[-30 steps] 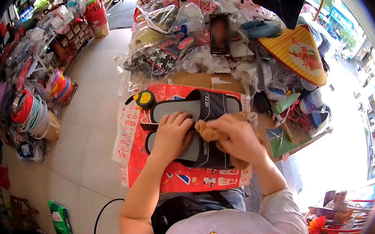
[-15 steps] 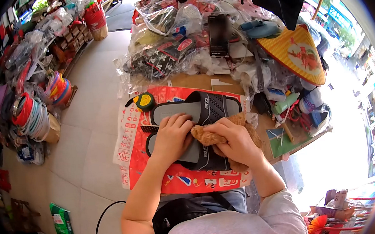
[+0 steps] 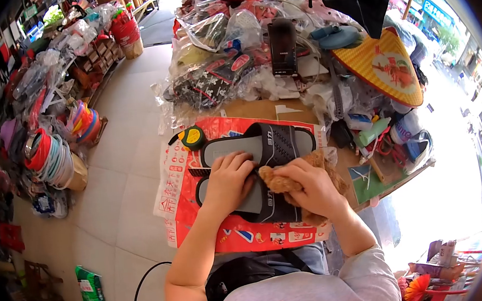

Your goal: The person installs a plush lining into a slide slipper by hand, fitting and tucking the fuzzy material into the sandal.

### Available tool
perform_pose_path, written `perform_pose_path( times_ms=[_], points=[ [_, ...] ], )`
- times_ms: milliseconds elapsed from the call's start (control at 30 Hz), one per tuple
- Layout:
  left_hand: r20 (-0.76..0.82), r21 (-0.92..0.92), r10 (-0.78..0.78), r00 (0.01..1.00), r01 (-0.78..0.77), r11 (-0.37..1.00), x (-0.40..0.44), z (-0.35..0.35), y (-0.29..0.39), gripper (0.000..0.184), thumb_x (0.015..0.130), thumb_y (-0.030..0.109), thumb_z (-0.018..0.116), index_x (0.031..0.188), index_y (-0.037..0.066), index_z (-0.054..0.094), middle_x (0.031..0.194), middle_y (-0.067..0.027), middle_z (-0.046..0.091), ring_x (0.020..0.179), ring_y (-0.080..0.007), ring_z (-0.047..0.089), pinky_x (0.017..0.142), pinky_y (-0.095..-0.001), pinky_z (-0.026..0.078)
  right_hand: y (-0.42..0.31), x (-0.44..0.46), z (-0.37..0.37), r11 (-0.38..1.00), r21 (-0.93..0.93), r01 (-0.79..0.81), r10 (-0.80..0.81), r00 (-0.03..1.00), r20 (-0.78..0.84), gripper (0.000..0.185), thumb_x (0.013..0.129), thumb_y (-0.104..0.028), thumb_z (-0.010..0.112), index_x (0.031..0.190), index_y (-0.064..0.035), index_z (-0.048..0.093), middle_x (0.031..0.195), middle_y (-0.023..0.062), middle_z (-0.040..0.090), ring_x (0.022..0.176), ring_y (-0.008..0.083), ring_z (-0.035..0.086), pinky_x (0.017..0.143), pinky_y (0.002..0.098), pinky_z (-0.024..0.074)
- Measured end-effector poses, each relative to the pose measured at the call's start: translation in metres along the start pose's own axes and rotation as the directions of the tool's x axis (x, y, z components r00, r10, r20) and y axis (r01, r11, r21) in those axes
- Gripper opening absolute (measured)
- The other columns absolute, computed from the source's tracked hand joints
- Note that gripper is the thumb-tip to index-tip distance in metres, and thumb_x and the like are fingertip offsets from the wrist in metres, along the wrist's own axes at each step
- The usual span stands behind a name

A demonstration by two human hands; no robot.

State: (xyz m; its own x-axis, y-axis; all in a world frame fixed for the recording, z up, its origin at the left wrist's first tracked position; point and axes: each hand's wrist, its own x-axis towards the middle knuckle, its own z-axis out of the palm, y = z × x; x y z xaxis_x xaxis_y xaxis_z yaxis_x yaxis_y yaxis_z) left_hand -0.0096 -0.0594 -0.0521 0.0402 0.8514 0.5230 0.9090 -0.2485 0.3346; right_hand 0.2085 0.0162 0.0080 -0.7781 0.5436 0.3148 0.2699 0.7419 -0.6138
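Observation:
Two black slide sandals with grey footbeds lie side by side, soles down: the far slide sandal (image 3: 232, 147) and the near slide sandal (image 3: 251, 206). My left hand (image 3: 227, 181) lies over the near one, its fingers bent over the inner edge and thumb by the strap. In my right hand (image 3: 310, 187) is a bunched brown cloth (image 3: 278, 181), pressed at the near sandal's strap. More of the cloth hangs behind my wrist. A yellow and black tape measure (image 3: 193, 138) sits beyond the sandals' left ends, and a dark ribbed strip (image 3: 199, 172) shows between them.
Red printed plastic sheeting (image 3: 186, 212) covers the worktop under the sandals. Bagged shoes (image 3: 212, 84), a phone (image 3: 282, 49) and a yellow conical hat (image 3: 386, 69) are piled beyond. Scissors (image 3: 390, 152) and bottles lie at right. Goods and baskets (image 3: 53, 161) line the left side.
The view has shifted slightly, so everything appears a little further right and lower. My right hand with the cloth stays by the near sandal's strap; my left hand keeps its place on the sandal.

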Motion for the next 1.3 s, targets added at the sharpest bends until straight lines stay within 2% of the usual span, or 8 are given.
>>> perform_pose_path(
  times_ms=[267,333,400,467,800,900,933,1300],
  points=[
    [0.003,-0.014,0.0,1.0,0.0,1.0,0.0,0.0,-0.001,0.034,0.074,0.009,0.072,0.107,0.01,0.063,0.122,-0.0061,0.064,0.122,-0.0276,0.056,0.101,-0.0423,0.041,0.008,-0.018,-0.041,0.964,-0.242,-0.112,0.106,0.994,-0.035,0.04,0.072,-0.003,0.069,0.11,-0.0125,0.069,0.097,0.0101,0.067,0.087,0.0341,0.066,0.072,0.0409,0.0547],
    [0.004,-0.011,-0.009,1.0,0.009,1.0,0.001,0.0,-0.001,0.035,0.074,0.009,0.072,0.107,0.01,0.062,0.123,-0.0061,0.063,0.122,-0.0276,0.056,0.101,-0.0423,0.041,-0.01,-0.005,-0.03,0.995,-0.048,0.087,-0.094,0.982,-0.162,0.046,0.069,0.0,0.072,0.113,-0.0118,0.069,0.104,0.0101,0.068,0.091,0.0331,0.068,0.075,0.0398,0.0559],
    [-0.004,0.003,-0.002,1.0,0.002,1.0,-0.001,0.004,-0.002,0.035,0.074,0.009,0.072,0.107,0.01,0.062,0.123,-0.0062,0.063,0.122,-0.0276,0.056,0.101,-0.0423,0.041,-0.023,0.002,-0.016,0.976,0.006,0.218,-0.218,0.975,-0.042,0.049,0.069,-0.001,0.075,0.116,-0.012,0.068,0.107,0.0097,0.068,0.094,0.0316,0.068,0.078,0.0385,0.0566],
    [-0.014,0.024,0.009,1.0,-0.009,1.0,0.0,0.003,-0.003,0.035,0.074,0.01,0.072,0.108,0.01,0.062,0.122,-0.0063,0.063,0.122,-0.0275,0.056,0.101,-0.0423,0.041,-0.02,-0.006,0.0,0.988,-0.048,0.145,-0.136,0.979,0.151,0.048,0.07,-0.003,0.074,0.117,-0.0132,0.067,0.103,0.009,0.067,0.092,0.0315,0.068,0.076,0.0381,0.0564],
    [-0.003,-0.006,0.0,1.0,0.0,1.0,0.0,0.001,-0.001,0.033,0.074,0.008,0.072,0.105,0.009,0.062,0.122,-0.0069,0.064,0.121,-0.0277,0.056,0.101,-0.042,0.041,-0.011,-0.028,-0.04,0.997,-0.059,-0.046,0.041,0.995,-0.088,0.041,0.07,-0.001,0.071,0.11,-0.0112,0.071,0.104,0.0097,0.068,0.093,0.0326,0.068,0.077,0.0368,0.0556],
    [-0.019,0.0,0.012,1.0,-0.012,1.0,0.0,0.003,-0.001,0.032,0.074,0.008,0.071,0.105,0.009,0.062,0.121,-0.0071,0.064,0.12,-0.0279,0.056,0.101,-0.0418,0.041,-0.021,-0.013,-0.015,0.974,0.05,0.221,-0.22,0.975,-0.027,0.044,0.071,-0.003,0.073,0.114,-0.0115,0.069,0.107,0.009,0.068,0.093,0.031,0.068,0.076,0.0375,0.0562],
    [-0.024,0.009,0.017,1.0,-0.016,1.0,-0.001,0.004,-0.001,0.032,0.074,0.008,0.071,0.105,0.008,0.062,0.121,-0.0072,0.064,0.12,-0.0279,0.056,0.101,-0.0417,0.041,-0.021,-0.015,-0.008,0.983,-0.029,0.181,-0.177,0.977,0.117,0.046,0.071,-0.003,0.073,0.115,-0.0116,0.068,0.104,0.0087,0.067,0.09,0.0316,0.068,0.075,0.0387,0.0561],
    [-0.017,0.007,0.007,1.0,-0.007,1.0,-0.002,0.002,0.0,0.033,0.075,0.008,0.071,0.107,0.008,0.063,0.122,-0.0067,0.064,0.121,-0.0275,0.056,0.101,-0.0418,0.041,-0.004,-0.045,-0.05,0.999,-0.04,-0.01,0.009,0.999,-0.034,0.043,0.067,0.003,0.069,0.108,-0.0103,0.071,0.1,0.0097,0.069,0.091,0.0313,0.068,0.078,0.0363,0.0552]
  ],
)
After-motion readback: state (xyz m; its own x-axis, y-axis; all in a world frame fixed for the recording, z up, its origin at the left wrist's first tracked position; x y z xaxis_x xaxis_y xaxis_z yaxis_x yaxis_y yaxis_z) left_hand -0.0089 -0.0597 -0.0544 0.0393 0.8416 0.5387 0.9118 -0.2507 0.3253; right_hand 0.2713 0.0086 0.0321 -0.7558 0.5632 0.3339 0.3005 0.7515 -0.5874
